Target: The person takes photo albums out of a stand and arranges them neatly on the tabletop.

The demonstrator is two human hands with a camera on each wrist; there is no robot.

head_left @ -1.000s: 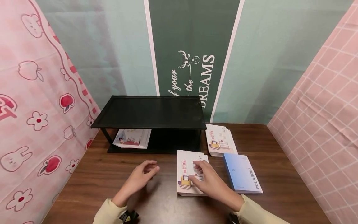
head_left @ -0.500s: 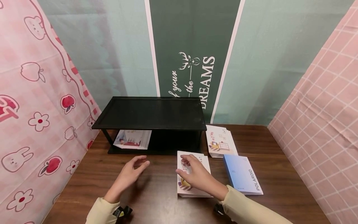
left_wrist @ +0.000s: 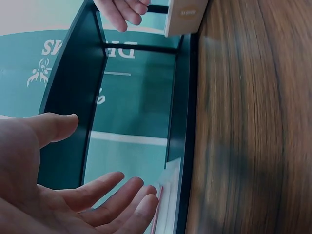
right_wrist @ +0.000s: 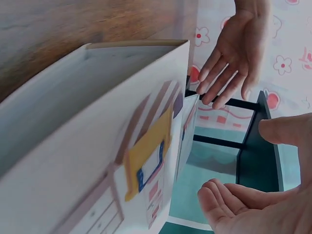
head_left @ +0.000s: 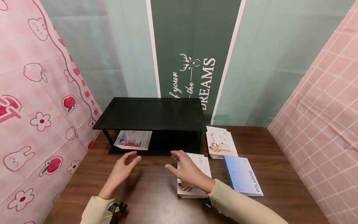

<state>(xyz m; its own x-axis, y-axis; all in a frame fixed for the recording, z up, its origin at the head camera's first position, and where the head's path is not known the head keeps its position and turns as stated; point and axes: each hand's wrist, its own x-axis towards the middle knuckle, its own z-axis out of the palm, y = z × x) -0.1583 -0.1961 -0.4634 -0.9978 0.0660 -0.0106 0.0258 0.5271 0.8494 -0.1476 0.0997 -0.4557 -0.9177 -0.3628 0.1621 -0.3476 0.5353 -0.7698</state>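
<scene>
My left hand (head_left: 124,168) hovers over the table in front of the black two-tier rack (head_left: 151,113), thumb and fingers apart with nothing between them. To its right, my right hand (head_left: 187,169) hangs over the left part of a thick white book (head_left: 203,168) with a printed cartoon house, its fingers loosely bent and holding nothing. In the right wrist view this book's printed cover (right_wrist: 97,161) fills the left side, apart from the fingers. Another white book (head_left: 132,140) with a red and blue picture lies on the rack's lower tier, at the left.
A matching white book (head_left: 221,143) lies right of the rack, and a blue book marked POLAROID (head_left: 243,175) lies in front of it. Pink patterned cloth (head_left: 44,124) hangs at the left, pink checked cloth (head_left: 321,124) at the right, a green cloth (head_left: 195,31) behind.
Both hands have drifted left across the table. The right hand has gone from over the middle of the white book to over its left edge. The books and rack have stayed put.
</scene>
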